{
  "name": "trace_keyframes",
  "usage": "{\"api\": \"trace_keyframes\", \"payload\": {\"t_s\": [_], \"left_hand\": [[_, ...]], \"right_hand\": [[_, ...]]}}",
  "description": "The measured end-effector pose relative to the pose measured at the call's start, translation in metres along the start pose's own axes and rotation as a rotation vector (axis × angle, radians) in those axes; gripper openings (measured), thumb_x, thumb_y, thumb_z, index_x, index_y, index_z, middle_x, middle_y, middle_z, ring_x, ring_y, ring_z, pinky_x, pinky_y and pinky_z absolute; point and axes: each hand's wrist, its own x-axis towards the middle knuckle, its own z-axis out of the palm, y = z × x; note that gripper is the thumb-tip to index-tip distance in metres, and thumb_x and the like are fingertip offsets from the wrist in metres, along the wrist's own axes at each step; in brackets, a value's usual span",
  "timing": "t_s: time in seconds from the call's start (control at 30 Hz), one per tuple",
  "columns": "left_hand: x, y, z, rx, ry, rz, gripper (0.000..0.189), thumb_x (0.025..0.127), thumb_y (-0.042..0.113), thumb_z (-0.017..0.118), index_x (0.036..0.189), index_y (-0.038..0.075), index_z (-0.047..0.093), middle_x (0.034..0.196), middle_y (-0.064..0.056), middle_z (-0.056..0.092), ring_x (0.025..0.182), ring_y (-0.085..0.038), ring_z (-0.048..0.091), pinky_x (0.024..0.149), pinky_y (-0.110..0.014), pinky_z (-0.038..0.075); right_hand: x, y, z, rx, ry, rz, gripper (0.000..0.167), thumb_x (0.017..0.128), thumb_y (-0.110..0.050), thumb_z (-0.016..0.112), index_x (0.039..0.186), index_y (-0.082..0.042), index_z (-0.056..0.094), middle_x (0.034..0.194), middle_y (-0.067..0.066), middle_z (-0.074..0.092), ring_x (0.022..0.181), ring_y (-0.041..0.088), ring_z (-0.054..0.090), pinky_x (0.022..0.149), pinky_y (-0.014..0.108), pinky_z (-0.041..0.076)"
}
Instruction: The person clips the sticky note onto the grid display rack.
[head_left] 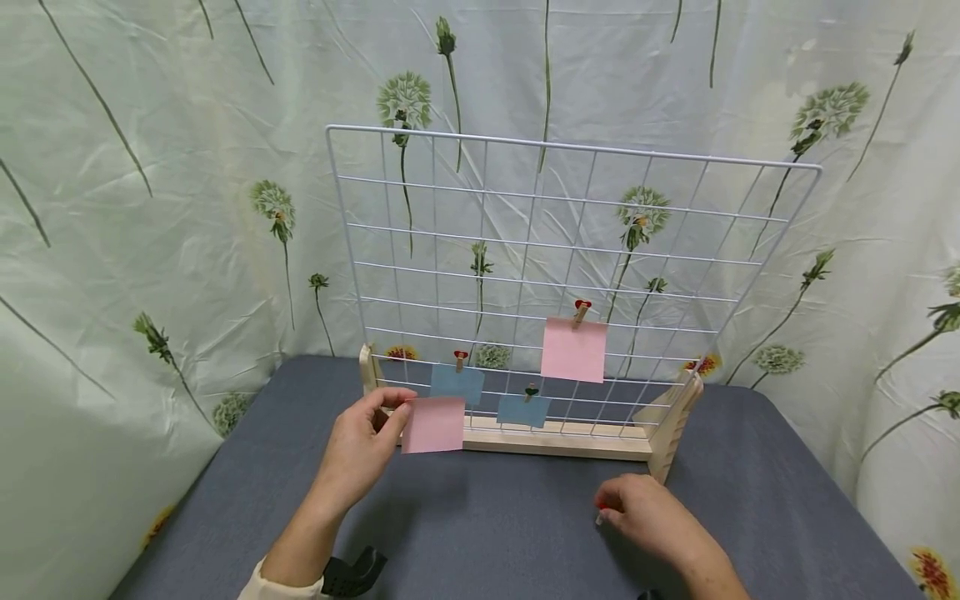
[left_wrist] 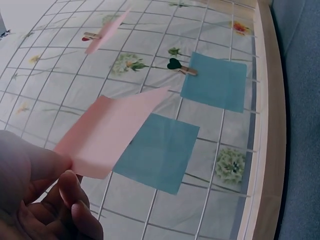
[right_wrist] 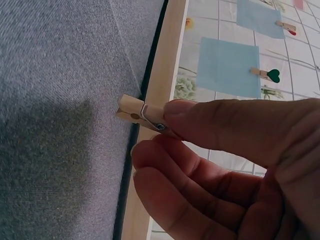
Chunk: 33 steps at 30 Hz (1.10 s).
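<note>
My left hand (head_left: 358, 450) pinches a pink paper note (head_left: 433, 424) by its left edge, in front of the lower left of a white wire grid (head_left: 525, 250). In the left wrist view this note (left_wrist: 110, 135) partly covers a blue note (left_wrist: 157, 155) behind it. At the lower right, above the table, my right hand (head_left: 648, 512) pinches a small wooden clothespin (right_wrist: 145, 114) between thumb and fingers. Clothespins with heart tops hold two blue notes on the grid, one with a red heart (head_left: 461, 356) and one green (head_left: 531, 391). Another pink note (head_left: 573, 350) hangs higher at the right.
The grid stands in a wooden base (head_left: 555, 443) with side supports (head_left: 675, 421) on a dark grey-blue table (head_left: 510, 533). Behind it hangs a pale curtain (head_left: 210, 125) printed with dandelions. A black strap (head_left: 354, 573) shows at my left wrist.
</note>
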Motion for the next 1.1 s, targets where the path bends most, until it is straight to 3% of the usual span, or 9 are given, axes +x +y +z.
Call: {"api": "trace_keyframes", "payload": {"t_s": [0.17,0.4,0.6,0.83,1.1], "left_hand": [[0.002,0.0,0.002,-0.018,0.013,0.001,0.017,0.101,0.012,0.064,0.115,0.013,0.072,0.091,-0.01,0.067,0.071,-0.018,0.056,0.056,-0.027,0.047],[0.005,-0.002,0.001,-0.058,0.047,0.013,0.018,0.1,0.014,0.066,0.118,0.012,0.07,0.103,-0.01,0.069,0.072,-0.015,0.055,0.057,-0.026,0.045],[0.012,-0.001,0.002,-0.11,0.087,0.014,0.016,0.097,0.015,0.07,0.112,0.01,0.073,0.102,-0.009,0.074,0.074,-0.015,0.057,0.059,-0.025,0.042],[0.023,0.008,0.004,-0.103,0.038,-0.003,0.013,0.1,0.021,0.068,0.108,0.015,0.074,0.096,-0.006,0.072,0.08,-0.02,0.058,0.064,-0.027,0.044],[0.035,0.03,0.004,-0.117,0.007,0.08,0.015,0.102,0.024,0.065,0.109,0.013,0.071,0.096,-0.008,0.069,0.072,-0.021,0.054,0.059,-0.027,0.041]], "right_hand": [[0.0,0.0,0.001,-0.009,-0.009,-0.031,0.008,0.084,-0.009,0.08,0.083,-0.016,0.075,0.078,-0.01,0.068,0.071,0.002,0.057,0.063,0.028,0.049],[0.001,-0.005,0.002,0.03,-0.026,0.021,0.009,0.084,-0.008,0.08,0.087,-0.014,0.074,0.077,-0.01,0.066,0.069,0.0,0.054,0.061,0.026,0.047],[0.0,-0.008,0.009,0.038,0.002,-0.021,0.018,0.081,-0.009,0.082,0.077,-0.018,0.067,0.069,-0.014,0.059,0.062,-0.005,0.046,0.056,0.022,0.042],[0.001,-0.009,0.015,0.008,0.014,-0.091,0.019,0.08,-0.009,0.082,0.075,-0.019,0.066,0.068,-0.015,0.055,0.062,-0.006,0.043,0.056,0.022,0.04],[0.003,-0.013,0.015,0.024,-0.021,-0.056,0.015,0.081,-0.01,0.082,0.077,-0.017,0.069,0.069,-0.013,0.059,0.063,-0.005,0.046,0.057,0.023,0.042]]}}
